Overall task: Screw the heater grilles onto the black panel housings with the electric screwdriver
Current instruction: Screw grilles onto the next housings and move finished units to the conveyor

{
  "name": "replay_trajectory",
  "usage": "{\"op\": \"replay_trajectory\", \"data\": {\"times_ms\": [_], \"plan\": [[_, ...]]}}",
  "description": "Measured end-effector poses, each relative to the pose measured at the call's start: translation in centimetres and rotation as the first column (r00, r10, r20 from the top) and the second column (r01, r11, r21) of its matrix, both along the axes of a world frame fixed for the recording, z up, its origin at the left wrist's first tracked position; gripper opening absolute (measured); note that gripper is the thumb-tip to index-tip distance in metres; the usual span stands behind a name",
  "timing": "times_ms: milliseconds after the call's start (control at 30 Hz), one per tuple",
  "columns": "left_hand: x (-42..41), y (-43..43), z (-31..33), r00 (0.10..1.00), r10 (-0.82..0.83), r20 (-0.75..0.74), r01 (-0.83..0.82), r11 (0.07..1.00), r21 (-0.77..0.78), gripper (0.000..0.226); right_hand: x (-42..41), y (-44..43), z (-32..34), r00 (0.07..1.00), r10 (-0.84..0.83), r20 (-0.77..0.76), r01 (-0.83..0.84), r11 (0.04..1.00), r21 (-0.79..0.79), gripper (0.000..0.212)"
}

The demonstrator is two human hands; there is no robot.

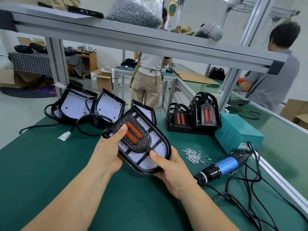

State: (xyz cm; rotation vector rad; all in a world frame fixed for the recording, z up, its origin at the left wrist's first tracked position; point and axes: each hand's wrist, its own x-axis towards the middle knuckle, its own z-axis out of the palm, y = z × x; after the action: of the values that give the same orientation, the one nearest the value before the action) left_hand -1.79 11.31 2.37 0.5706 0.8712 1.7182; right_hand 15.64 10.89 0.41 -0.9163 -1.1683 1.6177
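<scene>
White walls (pixel 110 54), pale floor (pixel 25 105), aluminium shelf frame (pixel 150 42), green-topped benches (pixel 50 164), cardboard boxes (pixel 103 80).

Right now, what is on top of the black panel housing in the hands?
A black grille with two orange bars lies on the housing, under the thumbs of the left hand and right hand. White sheet shows between its spokes; beneath its middle is covered.
</scene>
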Motion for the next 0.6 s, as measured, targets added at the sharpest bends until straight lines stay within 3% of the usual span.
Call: {"op": "replay_trajectory", "data": {"times_ms": [100,167,267,367,533,600], "plan": [[-0.6,-0.3,0.4,0.974,-0.139,-0.182,0.134,0.99,-0.041,0.026,0.3,0.2,1.2,0.986,-0.09,0.141,0.078,0.993,0.085,0.077],[-0.1,-0.7,0.6,0.926,-0.266,-0.268,0.245,0.963,-0.111,0.025,0.2,0.3,1.4,0.978,-0.106,0.178,0.082,0.987,0.136,0.067],[0.8,-1.2,0.8,0.919,-0.288,-0.268,0.259,0.956,-0.141,0.05,0.0,0.1,0.8,0.98,-0.12,0.158,0.099,0.986,0.132,0.036],[1.7,-1.8,-0.1,0.937,-0.297,-0.183,0.278,0.953,-0.121,0.073,0.2,0.2,0.4,0.983,-0.168,0.074,0.162,0.983,0.091,0.036],[3.2,-2.7,-1.4,0.876,-0.38,-0.298,0.342,0.923,-0.173,0.036,0.2,0.4,0.3,0.971,-0.234,0.05,0.228,0.968,0.103,0.025],[3.1,-2.5,-1.3,0.879,-0.374,-0.295,0.328,0.924,-0.195,0.033,0.2,0.3,0.7,0.954,-0.249,0.167,0.229,0.965,0.13,0.026]]}}
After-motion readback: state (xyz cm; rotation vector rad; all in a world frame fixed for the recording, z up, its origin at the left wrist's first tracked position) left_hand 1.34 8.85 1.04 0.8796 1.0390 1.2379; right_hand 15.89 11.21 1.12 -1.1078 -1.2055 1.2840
